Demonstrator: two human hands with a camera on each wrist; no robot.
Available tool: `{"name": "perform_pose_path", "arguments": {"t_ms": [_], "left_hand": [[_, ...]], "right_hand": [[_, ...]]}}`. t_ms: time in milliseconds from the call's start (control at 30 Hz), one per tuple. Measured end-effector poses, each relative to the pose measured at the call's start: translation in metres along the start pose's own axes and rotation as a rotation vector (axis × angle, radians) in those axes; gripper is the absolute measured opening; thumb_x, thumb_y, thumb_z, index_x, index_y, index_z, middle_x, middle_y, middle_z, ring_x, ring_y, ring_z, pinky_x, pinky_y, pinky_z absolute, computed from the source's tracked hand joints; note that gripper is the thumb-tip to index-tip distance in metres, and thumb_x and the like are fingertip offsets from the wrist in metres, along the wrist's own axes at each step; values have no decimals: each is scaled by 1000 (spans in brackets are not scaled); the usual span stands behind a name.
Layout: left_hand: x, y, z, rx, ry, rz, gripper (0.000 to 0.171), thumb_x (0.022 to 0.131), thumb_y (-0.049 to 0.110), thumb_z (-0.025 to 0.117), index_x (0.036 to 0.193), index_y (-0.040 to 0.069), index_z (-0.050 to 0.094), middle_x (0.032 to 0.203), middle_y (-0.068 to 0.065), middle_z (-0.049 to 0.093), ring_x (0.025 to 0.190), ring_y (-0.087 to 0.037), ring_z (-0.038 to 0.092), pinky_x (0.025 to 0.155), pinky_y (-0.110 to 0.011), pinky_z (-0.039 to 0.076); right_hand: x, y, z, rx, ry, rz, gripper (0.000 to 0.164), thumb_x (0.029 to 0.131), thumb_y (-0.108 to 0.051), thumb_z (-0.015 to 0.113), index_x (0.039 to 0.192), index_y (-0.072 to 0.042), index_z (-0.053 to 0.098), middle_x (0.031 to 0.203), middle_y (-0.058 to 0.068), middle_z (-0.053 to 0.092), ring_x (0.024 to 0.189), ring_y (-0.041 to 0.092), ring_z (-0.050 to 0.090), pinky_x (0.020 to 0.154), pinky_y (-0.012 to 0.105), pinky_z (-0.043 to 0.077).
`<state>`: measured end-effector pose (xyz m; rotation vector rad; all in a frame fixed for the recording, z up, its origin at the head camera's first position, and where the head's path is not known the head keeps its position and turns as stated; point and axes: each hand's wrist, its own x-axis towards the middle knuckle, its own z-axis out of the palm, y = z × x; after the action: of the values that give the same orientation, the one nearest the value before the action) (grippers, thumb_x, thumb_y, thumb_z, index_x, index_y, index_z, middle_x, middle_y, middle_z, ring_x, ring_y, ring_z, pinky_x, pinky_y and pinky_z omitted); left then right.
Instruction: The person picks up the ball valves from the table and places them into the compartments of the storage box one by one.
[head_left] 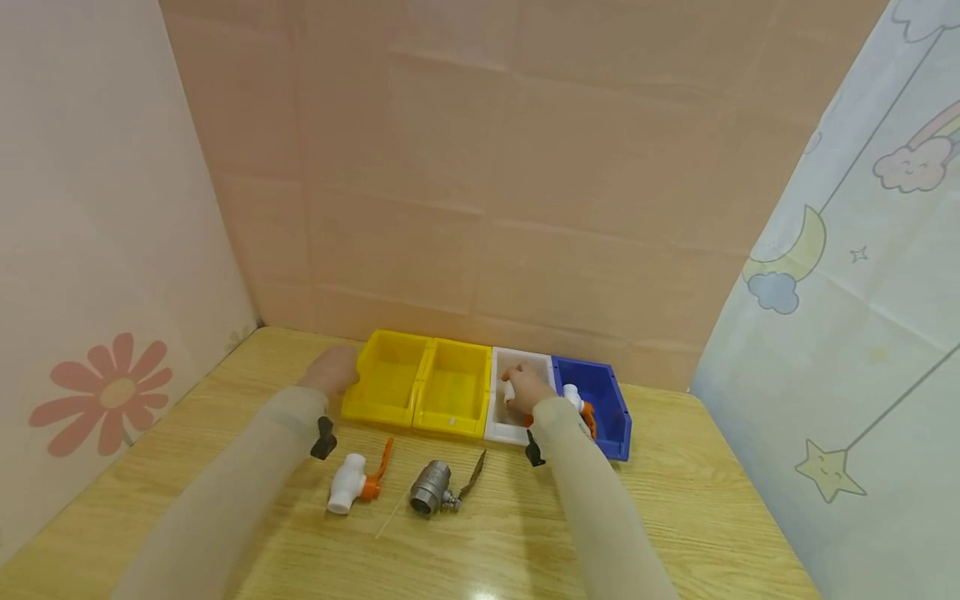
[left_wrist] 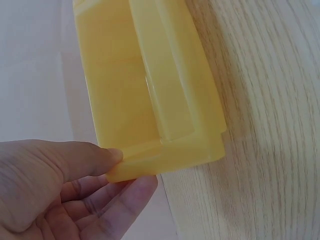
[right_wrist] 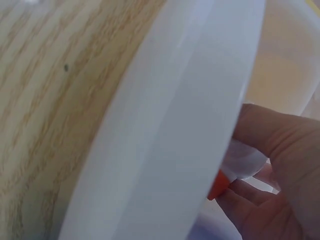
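Note:
My left hand (head_left: 332,371) is at the left side of the leftmost yellow bin (head_left: 377,414). In the left wrist view, the thumb and fingers pinch a corner of that bin's wall. My right hand (head_left: 528,387) reaches down into the white bin (head_left: 504,433), gripping a white plastic ball valve (right_wrist: 245,159) with an orange handle (right_wrist: 218,186). The bin's wall hides part of this valve in the right wrist view. Beside it, the blue bin (head_left: 624,429) contains another white valve (head_left: 572,395) with an orange handle, partly covered by my right sleeve.
A second yellow bin (head_left: 450,428) stands between the leftmost one and the white bin, all in one row. Nearer me on the wooden table lie a white ball valve (head_left: 347,483) with an orange lever and a metal ball valve (head_left: 431,487). A curtain-like backdrop rises behind.

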<state>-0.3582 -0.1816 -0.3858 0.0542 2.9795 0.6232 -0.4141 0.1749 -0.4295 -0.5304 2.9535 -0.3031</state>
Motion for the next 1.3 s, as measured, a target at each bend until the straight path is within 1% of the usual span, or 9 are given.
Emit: {"name": "perform_pose_path", "arguments": {"t_ms": [200,367,667,733,900,967,1200,1300], "left_hand": [[1,-1,0,11,-2,4,12,89,0,57,100,-4,59,87,-11,58,76,-23,51,70,-34,47],[0,1,0,12,-11,-9,14,89,0,56,102,-4,58,87,-11,58,75,-23,52,69,-33,48],[-4,5,-2,16,-11,-17,15,90,1,57,104,-5,56,91,-13,59,79,-24,52,76,-37,49],[-5,5,-3,22,-11,-12,14,90,0,56,103,-5,56,90,-13,59,79,-24,52,75,-37,49],[-6,6,-4,35,-11,0,12,90,0,56,100,-5,56,88,-12,59,77,-24,52,72,-35,48],[-6,6,-5,22,-15,-5,12,90,0,56,101,-5,56,87,-12,58,77,-23,52,71,-35,48],[-5,5,-6,19,-29,-15,10,90,-1,55,99,-5,56,85,-11,57,75,-23,51,68,-31,47],[-3,3,-3,5,-26,-28,11,90,0,56,100,-4,56,86,-11,57,76,-23,51,70,-33,47]], "right_hand": [[1,0,1,14,-1,-1,46,82,-14,77,123,-9,58,127,17,49,111,28,53,102,41,44],[0,0,3,-17,5,-9,45,83,-15,76,124,-9,58,129,17,49,113,28,53,102,40,45],[1,-4,1,-14,-36,12,44,83,-14,75,124,-11,58,131,16,49,115,29,52,102,42,44],[1,-3,1,-12,-39,9,44,83,-14,75,124,-11,58,131,16,49,115,28,52,102,42,44],[2,2,6,-11,-12,-38,44,83,-14,75,124,-9,58,127,16,51,111,28,54,101,41,45],[2,4,7,-11,-3,-53,44,83,-13,75,123,-8,59,126,17,51,109,28,54,100,40,46],[2,3,8,-32,-1,-60,44,83,-13,75,123,-8,59,128,17,51,112,30,53,101,41,45],[3,3,10,-34,-8,-53,44,83,-13,76,123,-9,59,127,16,51,109,28,54,99,41,46]]}}
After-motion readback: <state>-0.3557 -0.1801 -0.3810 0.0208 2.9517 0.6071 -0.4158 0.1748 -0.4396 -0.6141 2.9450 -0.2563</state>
